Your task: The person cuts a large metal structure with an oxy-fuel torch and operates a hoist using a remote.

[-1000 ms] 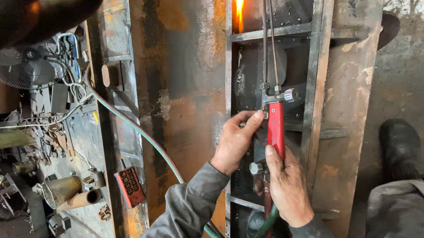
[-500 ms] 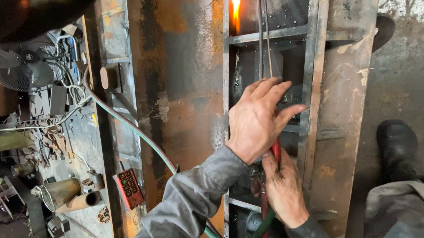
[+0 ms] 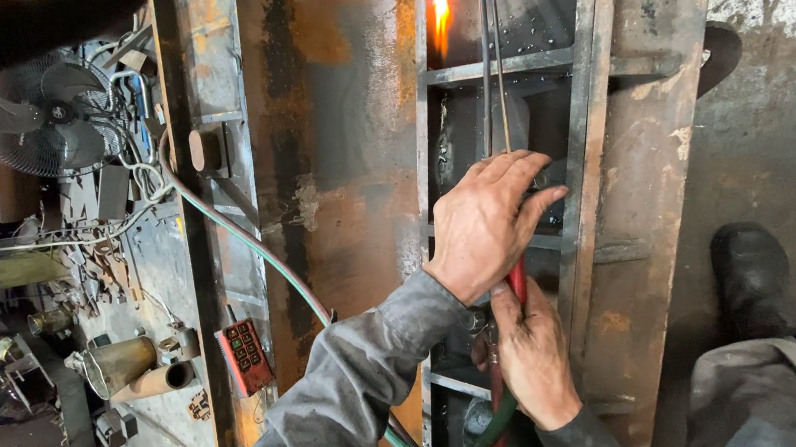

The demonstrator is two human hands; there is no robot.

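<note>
The left hand [image 3: 489, 222] has moved up, now spread wide over the torch tubes [image 3: 492, 68]. The right hand [image 3: 531, 359] keeps gripping the red torch handle [image 3: 517, 280]; the flame [image 3: 440, 10] burns on.

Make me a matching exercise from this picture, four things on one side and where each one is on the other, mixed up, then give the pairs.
Things:
1. flame
2. fan
3. red button pendant
4. black boot

Places:
A. far right, on the floor
B. top centre, at the steel frame
C. lower left of centre, against the rusty plate
D. upper left

Pairs: 1-B, 2-D, 3-C, 4-A
</note>
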